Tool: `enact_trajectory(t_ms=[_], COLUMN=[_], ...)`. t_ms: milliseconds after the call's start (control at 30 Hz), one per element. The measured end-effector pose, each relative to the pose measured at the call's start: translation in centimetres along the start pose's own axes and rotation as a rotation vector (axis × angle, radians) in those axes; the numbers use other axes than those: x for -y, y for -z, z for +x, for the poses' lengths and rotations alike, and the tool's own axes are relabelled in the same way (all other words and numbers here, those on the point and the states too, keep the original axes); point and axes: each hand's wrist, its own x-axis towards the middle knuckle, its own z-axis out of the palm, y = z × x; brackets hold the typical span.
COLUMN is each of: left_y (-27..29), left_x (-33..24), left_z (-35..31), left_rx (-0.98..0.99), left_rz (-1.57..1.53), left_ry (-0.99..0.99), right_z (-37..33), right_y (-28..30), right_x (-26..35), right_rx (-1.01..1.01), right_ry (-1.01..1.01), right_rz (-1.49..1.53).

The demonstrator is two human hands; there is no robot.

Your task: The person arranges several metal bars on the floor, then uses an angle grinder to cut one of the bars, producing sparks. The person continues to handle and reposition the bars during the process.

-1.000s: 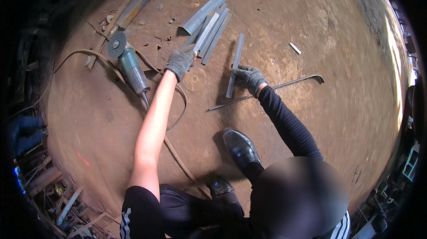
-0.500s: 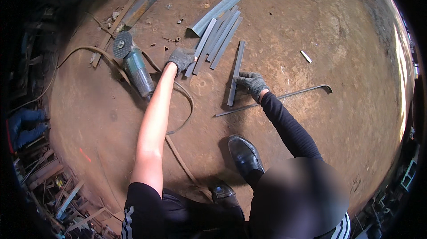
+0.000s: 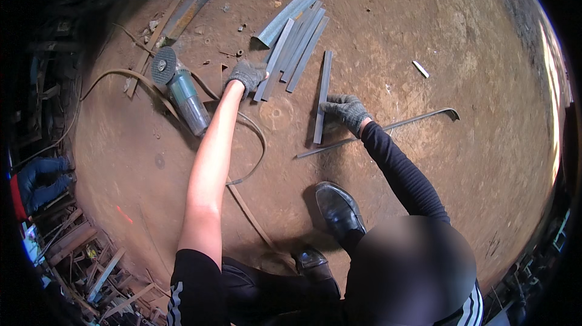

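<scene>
Head view: pinching single metal bar (image 3: 325, 77) by lower half with gloved right hand (image 3: 347, 111), just right of grouped bars (image 3: 309, 53); touching leftmost bar (image 3: 280, 47) with gloved left hand (image 3: 247, 77) (cannot tell whether gripped). Also showing angle grinder (image 3: 187, 98) near left hand, hooked rod (image 3: 421, 120) beside right wrist.

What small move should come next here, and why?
Perhaps bring the single metal strip in the right hand over to the bunch of strips: it sits apart, while the left hand is at the bunch's leftmost strip.
</scene>
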Motion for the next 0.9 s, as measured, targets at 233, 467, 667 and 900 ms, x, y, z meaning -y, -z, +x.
enact_trajectory(t_ms=[233, 467, 667, 900], left_y=[-3.7, -3.7, -6.0, -13.3], left_x=[-3.2, -1.7, -2.6, -6.0], left_z=[-1.8, -0.4, -5.4, -6.1], left_rx=[-0.242, -0.112, 0.116, 0.012], left_rz=[0.325, 0.379, -0.329, -0.049], left_ry=[-0.064, -0.167, -0.138, -0.213], right_z=[-1.2, -3.6, -4.6, -1.5], right_y=[0.7, 7.8, 12.7, 9.6], right_x=[-0.5, -0.1, 0.0, 1.3], right_rx=[-0.144, -0.422, -0.48, -0.515], right_ry=[0.057, 0.14, 0.104, 0.179], right_rz=[-0.021, -0.109, 0.041, -0.264])
